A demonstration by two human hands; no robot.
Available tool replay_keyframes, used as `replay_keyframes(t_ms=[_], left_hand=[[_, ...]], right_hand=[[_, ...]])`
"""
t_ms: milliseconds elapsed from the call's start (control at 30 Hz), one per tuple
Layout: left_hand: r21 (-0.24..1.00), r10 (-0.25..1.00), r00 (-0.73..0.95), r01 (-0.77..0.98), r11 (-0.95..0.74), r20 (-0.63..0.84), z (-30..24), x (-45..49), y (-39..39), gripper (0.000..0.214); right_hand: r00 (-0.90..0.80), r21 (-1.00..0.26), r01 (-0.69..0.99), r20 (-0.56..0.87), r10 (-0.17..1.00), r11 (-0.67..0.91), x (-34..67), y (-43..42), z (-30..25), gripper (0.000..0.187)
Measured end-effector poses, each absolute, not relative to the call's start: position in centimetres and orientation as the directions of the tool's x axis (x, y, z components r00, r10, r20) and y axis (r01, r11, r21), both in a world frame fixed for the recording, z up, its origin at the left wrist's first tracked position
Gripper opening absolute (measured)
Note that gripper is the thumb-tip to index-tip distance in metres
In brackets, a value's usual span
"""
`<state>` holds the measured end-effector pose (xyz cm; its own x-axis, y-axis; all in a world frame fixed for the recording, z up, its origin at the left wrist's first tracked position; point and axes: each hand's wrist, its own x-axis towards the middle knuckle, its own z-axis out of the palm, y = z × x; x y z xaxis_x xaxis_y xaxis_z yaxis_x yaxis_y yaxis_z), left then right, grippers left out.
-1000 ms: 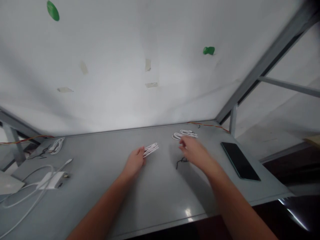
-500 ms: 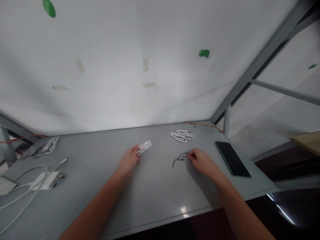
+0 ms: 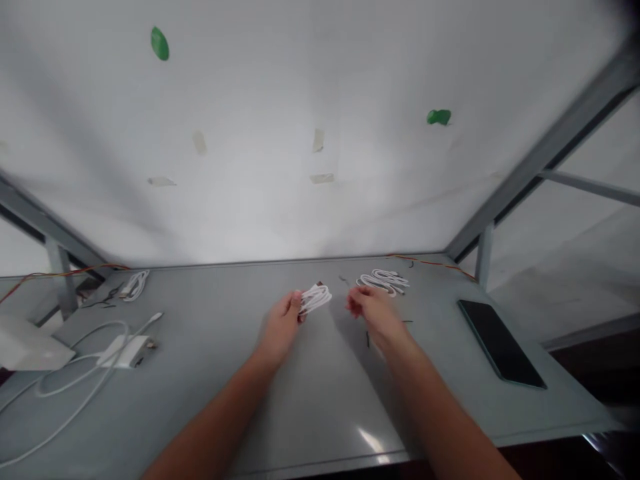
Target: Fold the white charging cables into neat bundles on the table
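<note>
My left hand [image 3: 281,327] is closed around a folded white charging cable [image 3: 317,298], whose loops stick out past the fingertips to the right. Just right of it, my right hand [image 3: 373,308] is raised with its fingers pinched together. A short dark twist tie [image 3: 343,279], blurred, shows at those fingertips and seems to be in the pinch. Beneath the right wrist lie more black twist ties [image 3: 369,339], mostly covered by the forearm. Behind the right hand, loose white cables [image 3: 383,280] rest in a coiled heap on the grey table [image 3: 215,293].
A dark phone [image 3: 501,343] lies at the right. On the left are a white charger [image 3: 125,351] with its cord, a white box-like object [image 3: 33,343], a coiled white cable [image 3: 136,285] and black ties [image 3: 103,298]. A white wall [image 3: 250,220] closes the back.
My right hand has lifted from the black twist ties and moved left towards the cable, a dark piece at its fingertips. The left hand still grips the cable, now turned slightly. The view has shifted left.
</note>
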<state>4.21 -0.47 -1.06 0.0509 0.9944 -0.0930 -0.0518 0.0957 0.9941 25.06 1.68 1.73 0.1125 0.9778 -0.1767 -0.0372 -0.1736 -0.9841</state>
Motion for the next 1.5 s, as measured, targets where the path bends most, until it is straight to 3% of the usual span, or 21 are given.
replay_keyframes(t_ms=[133, 300, 467, 567, 700, 833, 967, 1233, 1333, 1500], left_hand=[[0.996, 0.999, 0.041, 0.083, 0.010, -0.014, -0.9, 4.0, -0.6, 0.059], [0.982, 0.999, -0.048, 0.189, 0.022, -0.013, -0.8, 3.3, 0.0, 0.059], [0.936, 0.989, -0.132, 0.353, -0.011, 0.061, -0.3, 2.9, 0.2, 0.047], [0.907, 0.985, -0.142, 0.419, -0.032, 0.101, 0.0, 2.8, 0.1, 0.042], [0.870, 0.982, -0.142, 0.491, -0.040, 0.125, 0.0, 3.0, 0.1, 0.037], [0.824, 0.970, -0.166, 0.564, -0.054, 0.178, -0.1, 3.2, 0.2, 0.033], [0.777, 0.967, -0.166, 0.628, -0.049, 0.195, -0.6, 3.2, 0.5, 0.030], [0.693, 0.973, -0.097, 0.717, -0.079, 0.212, -2.3, 2.7, 0.7, 0.033], [0.664, 0.975, -0.032, 0.737, -0.126, 0.220, -2.5, 2.5, 0.7, 0.031], [0.720, 0.988, -0.009, 0.686, -0.106, 0.154, -2.6, 2.1, 1.0, 0.033]], right_hand=[[-0.148, -0.946, -0.234, -0.192, 0.970, -0.223, 18.7, 1.6, 1.1, 0.019], [-0.232, -0.892, -0.293, -0.284, 0.930, -0.345, 16.8, 0.7, 0.4, 0.021], [-0.223, -0.905, -0.288, -0.255, 0.941, -0.313, 16.4, 0.1, 0.3, 0.022], [-0.158, -0.951, -0.178, -0.225, 0.962, -0.252, 16.2, 0.0, 0.0, 0.022], [-0.041, -0.973, 0.207, -0.109, 0.993, -0.098, 15.9, -0.2, -0.1, 0.019], [-0.014, -0.801, 0.589, 0.128, 0.992, 0.112, 15.6, -1.1, -0.1, 0.021], [-0.123, -0.564, 0.780, 0.285, 0.951, 0.270, 15.3, -1.9, -0.7, 0.020], [-0.391, -0.156, 0.790, 0.616, 0.684, 0.592, 16.3, -1.1, -1.3, 0.024], [-0.441, -0.124, 0.751, 0.637, 0.632, 0.649, 16.9, -0.3, -1.5, 0.025], [-0.469, -0.159, 0.755, 0.548, 0.693, 0.637, 17.1, 0.5, -2.8, 0.023]])
